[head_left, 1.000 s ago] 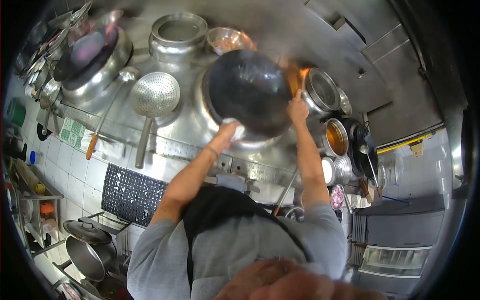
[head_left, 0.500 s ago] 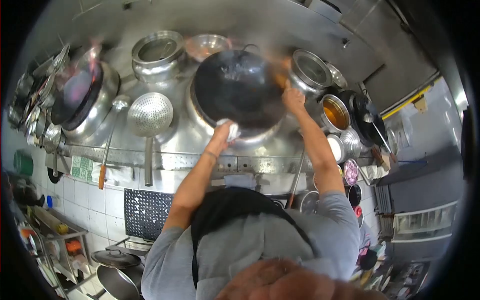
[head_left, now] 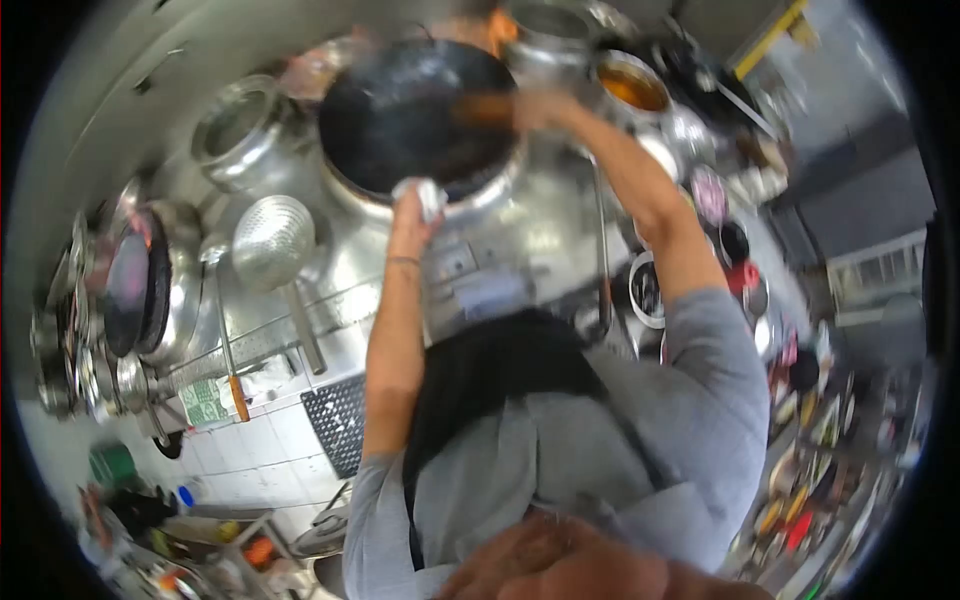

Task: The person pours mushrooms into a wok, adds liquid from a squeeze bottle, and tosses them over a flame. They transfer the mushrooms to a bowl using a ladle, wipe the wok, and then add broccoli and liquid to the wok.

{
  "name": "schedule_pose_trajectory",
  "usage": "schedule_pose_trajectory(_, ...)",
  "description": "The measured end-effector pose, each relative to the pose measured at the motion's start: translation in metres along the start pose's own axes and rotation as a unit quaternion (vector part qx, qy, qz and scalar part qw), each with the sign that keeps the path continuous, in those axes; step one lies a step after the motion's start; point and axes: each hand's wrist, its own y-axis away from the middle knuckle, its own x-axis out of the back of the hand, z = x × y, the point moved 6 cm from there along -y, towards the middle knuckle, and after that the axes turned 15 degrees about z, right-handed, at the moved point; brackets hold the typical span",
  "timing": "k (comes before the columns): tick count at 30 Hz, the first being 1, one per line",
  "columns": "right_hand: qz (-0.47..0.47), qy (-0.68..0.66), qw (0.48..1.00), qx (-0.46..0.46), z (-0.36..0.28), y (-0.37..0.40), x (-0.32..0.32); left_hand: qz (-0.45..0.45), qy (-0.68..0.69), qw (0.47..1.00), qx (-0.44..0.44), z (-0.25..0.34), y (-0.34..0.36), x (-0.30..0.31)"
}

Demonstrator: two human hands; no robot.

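A large dark wok (head_left: 400, 120) sits on a steel burner ring at the top middle. At its near rim my left hand (head_left: 412, 215) grips a white cloth (head_left: 430, 198). My right hand (head_left: 545, 110) is at the wok's right rim, blurred, its fingers closed round the brownish handle end of something that reaches over the wok. What that tool is cannot be made out. Orange flame (head_left: 500, 32) shows behind the wok's right side. A perforated ladle (head_left: 274, 242) lies on the steel counter to the left of the wok.
A steel pot (head_left: 235, 135) stands left of the wok, a pot of orange liquid (head_left: 633, 86) right of it. Farther left is a second wok (head_left: 128, 295) on a burner. A long-handled ladle (head_left: 225, 330) lies nearby. A black mat (head_left: 338, 425) is on the floor.
The view has turned and shifted. My right hand has moved inward over the wok's right edge, with a brownish thing now showing there. My left hand still grips the cloth at the near rim.
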Motion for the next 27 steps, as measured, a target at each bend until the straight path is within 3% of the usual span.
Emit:
schedule_pose_trajectory(1,0.191,0.064,0.979,0.013,0.025,0.007,0.011,0.005,0.009,1.0,0.006,0.001,0.003,-0.001)
schedule_pose_trajectory(3,0.308,0.0,0.932,-0.19,0.057,0.028,0.018,-0.005,-0.006,1.0,0.006,0.003,0.005,-0.003)
schedule_pose_trajectory(6,0.278,-0.265,0.877,-0.288,0.074,0.1,0.001,-0.027,-0.029,0.999,0.007,0.007,0.02,-0.006)
schedule_pose_trajectory(8,0.334,-0.272,0.873,-0.227,0.087,0.15,-0.043,-0.011,-0.004,1.0,0.008,0.004,0.013,-0.004)
schedule_pose_trajectory(10,0.234,-0.322,0.878,-0.266,0.078,0.204,-0.084,0.0,-0.003,1.0,0.01,0.005,0.019,-0.006)
schedule_pose_trajectory(14,0.17,-0.255,0.891,-0.336,0.068,0.253,-0.143,-0.022,-0.015,0.999,0.033,0.006,0.022,-0.009)
schedule_pose_trajectory(17,0.178,-0.215,0.886,-0.37,0.073,0.258,-0.171,-0.022,-0.016,0.999,0.031,0.008,0.028,-0.009)
schedule_pose_trajectory(22,0.217,-0.136,0.926,-0.278,0.053,0.272,-0.186,-0.011,-0.013,1.0,0.026,0.007,0.035,-0.011)
schedule_pose_trajectory(25,0.248,-0.135,0.924,-0.259,0.038,0.292,-0.182,-0.02,-0.003,0.999,0.028,0.008,0.037,-0.008)
schedule_pose_trajectory(27,0.241,-0.12,0.917,-0.294,0.024,0.31,-0.168,-0.025,0.015,0.999,0.037,0.01,0.046,-0.008)
